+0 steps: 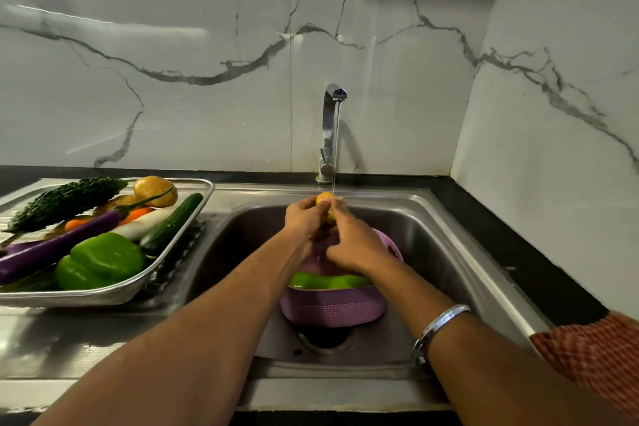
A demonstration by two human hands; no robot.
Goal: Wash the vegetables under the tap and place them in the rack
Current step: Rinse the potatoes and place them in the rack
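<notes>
Nearest, a purple colander (333, 311) sits in the steel sink (432, 252) holding a green pepper (328, 282). Above it, the left hand (302, 218) and right hand (352, 242) curl their fingers round a yellow potato (325, 199), right under the thin stream from the tap (330, 121). Leftward, the mesh rack (103, 296) on the drainboard holds a capsicum (100, 259), aubergine (58, 242), cucumber (171, 221) and bitter gourd (65, 201).

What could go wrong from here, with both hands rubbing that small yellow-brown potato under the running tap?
The wet yellow-brown potato, held between the left hand and right hand, might slip and drop into the purple plastic basket or the steel sink.

The metal mesh rack looks crowded, with a dark green cucumber near its sink-side edge; adding another vegetable could nudge it off.
</notes>
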